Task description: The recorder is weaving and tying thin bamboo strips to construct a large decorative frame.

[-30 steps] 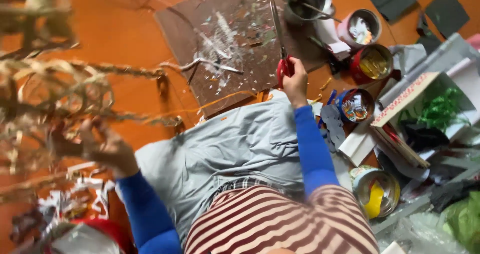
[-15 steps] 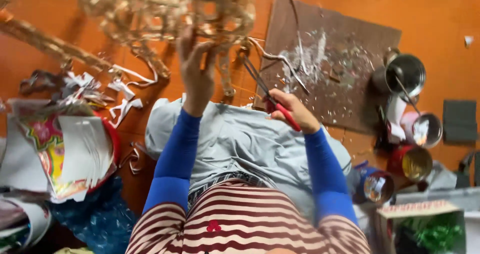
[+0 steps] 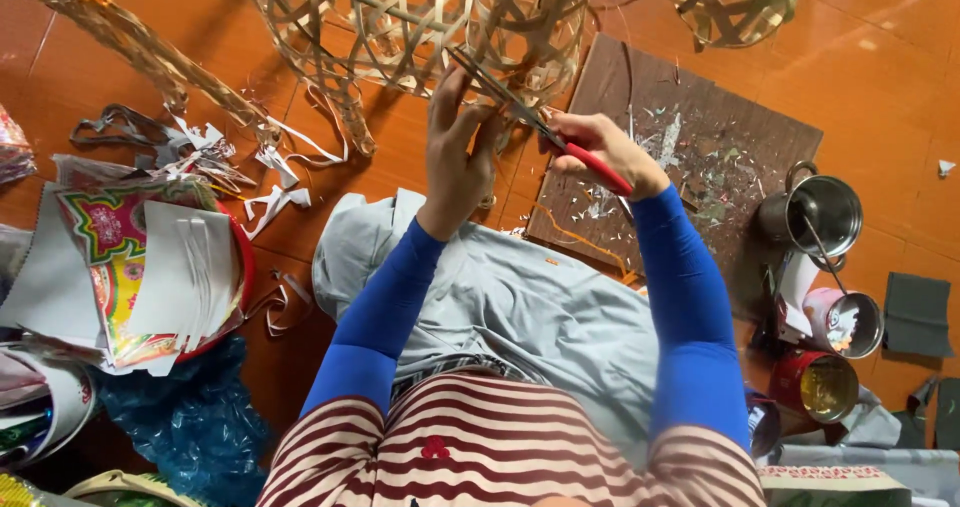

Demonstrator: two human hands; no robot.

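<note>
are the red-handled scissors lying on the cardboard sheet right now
No, the right hand holds the scissors up at the woven bamboo frame, above the floor and off the cardboard sheet.

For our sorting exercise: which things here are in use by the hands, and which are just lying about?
In use: left hand on the woven bamboo frame; right hand holding red-handled scissors.

Lying about: steel pot, red tin, cardboard sheet, stack of printed paper, paper scraps.

Bright, even light; glare on orange floor [image 3: 880, 37] top right; edges bend w/ wide-angle distortion.
</note>
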